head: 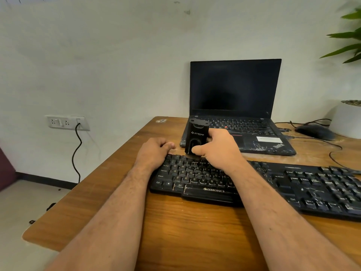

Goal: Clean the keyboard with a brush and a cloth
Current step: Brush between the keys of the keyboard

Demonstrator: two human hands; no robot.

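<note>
A black Zebronics keyboard [214,190] lies across the wooden desk [175,231]. My right hand [216,147] grips a black upright brush tool [197,133] with white lettering. Its lower end meets the top key rows near the keyboard's left end. My left hand [154,151] rests at the keyboard's top left corner, fingers curled, holding the keyboard's edge or the desk; which one cannot be told. No cloth is in view.
An open black laptop [236,106] with a dark screen stands just behind the keyboard. A black mouse [312,132] and cables lie at the right. A white plant pot [347,118] stands at the far right. A wall socket [66,122] with a black cable is at the left.
</note>
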